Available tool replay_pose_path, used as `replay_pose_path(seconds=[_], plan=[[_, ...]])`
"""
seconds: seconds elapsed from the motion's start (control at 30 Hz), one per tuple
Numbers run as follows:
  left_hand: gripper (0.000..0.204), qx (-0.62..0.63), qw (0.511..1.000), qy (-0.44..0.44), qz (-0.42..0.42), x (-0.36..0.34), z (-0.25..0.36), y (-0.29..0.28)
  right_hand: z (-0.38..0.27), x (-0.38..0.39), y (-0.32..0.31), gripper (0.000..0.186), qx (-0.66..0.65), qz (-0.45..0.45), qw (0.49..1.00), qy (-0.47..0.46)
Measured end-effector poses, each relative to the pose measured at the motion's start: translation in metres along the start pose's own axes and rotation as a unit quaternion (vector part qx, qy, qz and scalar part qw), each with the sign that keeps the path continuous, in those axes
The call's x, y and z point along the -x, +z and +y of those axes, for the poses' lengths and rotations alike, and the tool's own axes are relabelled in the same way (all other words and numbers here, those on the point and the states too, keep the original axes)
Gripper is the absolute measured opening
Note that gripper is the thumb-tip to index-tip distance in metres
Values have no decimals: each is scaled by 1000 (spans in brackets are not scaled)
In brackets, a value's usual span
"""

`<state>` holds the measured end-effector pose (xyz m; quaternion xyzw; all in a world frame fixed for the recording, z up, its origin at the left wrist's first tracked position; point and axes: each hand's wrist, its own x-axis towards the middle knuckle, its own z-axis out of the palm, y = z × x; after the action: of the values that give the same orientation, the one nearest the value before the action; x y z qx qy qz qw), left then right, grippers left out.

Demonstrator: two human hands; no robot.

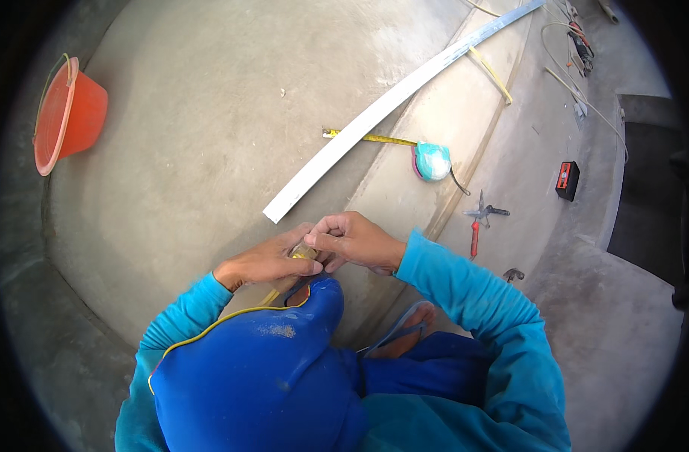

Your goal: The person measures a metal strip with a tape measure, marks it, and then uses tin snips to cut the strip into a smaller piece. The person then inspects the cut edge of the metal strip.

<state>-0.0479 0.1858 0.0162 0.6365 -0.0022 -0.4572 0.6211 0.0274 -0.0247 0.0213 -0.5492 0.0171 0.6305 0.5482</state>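
Close together in front of my raised knee, both hands work at a small, shiny, yellowish thing (305, 251) whose kind I cannot make out. My left hand (263, 260) is closed around it, thumb along its near side. The fingers of my right hand (356, 241) are bent in a pinch at its upper edge, and what lies between the fingertips is hidden. Just beyond my hands, the near end of a long white metal bar (374, 114) rests on the floor. A turquoise tape measure (432, 161) lies to its right, its yellow blade (390, 139) pulled out and passing under the bar.
An orange bucket (85, 109) lies tipped on its side at the far left. To the right are red-handled pliers (475, 233), a black-and-red box (567, 181) and a yellowish strip (492, 75). Cables (578, 87) and a power tool (582, 49) lie far right, near a dark opening (646, 196).
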Motion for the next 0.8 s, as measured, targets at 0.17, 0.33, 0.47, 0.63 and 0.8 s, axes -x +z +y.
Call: replay_pose_path(seconds=[0.17, 0.33, 0.47, 0.63, 0.8], plan=[[62, 9, 1000, -23, -8, 9, 11, -2, -12, -1, 3, 30, 62, -6, 997, 47], [59, 14, 1000, 7, 2, 27, 35, -26, -57, 3, 5, 23, 112, -9, 994, 7], [71, 36, 998, 3, 54, 16, 43, -38, -81, -4, 2, 18, 208, 45, 975, -69], [83, -15, 997, -5, 70, -9, 18, -30, -90, 4, -15, 17, 164, 67, 983, -54], [87, 102, 982, -119, 106, 5, -16, -31, -161, 38, -95, 13, 35, 180, 979, -95]])
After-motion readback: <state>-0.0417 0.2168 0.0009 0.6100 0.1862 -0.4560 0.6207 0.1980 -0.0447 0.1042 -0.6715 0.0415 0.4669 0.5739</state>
